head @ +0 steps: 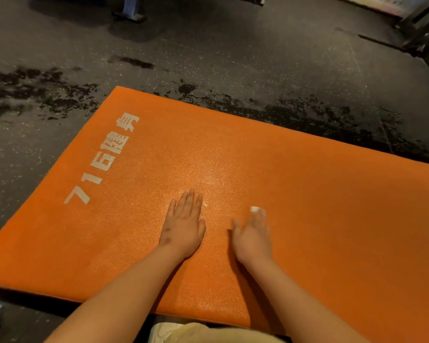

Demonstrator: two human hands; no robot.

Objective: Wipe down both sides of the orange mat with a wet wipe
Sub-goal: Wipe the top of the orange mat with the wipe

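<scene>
the orange mat [307, 194] lies flat on the dark speckled floor [208, 45], with white lettering [104, 159] near its left end. the left grip [183, 226], a bare hand, rests palm down on the mat's near middle, fingers straight, holding nothing. just right of it, the blurred right grip [254, 237] presses a white wet wipe [258, 211] onto the mat under flat fingers. dark patches [47, 95] mark the far floor.

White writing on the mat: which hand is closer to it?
Left. The left hand lies flat on the orange mat, just right of the white writing; the right hand, over the wet wipe, is farther right.
</scene>
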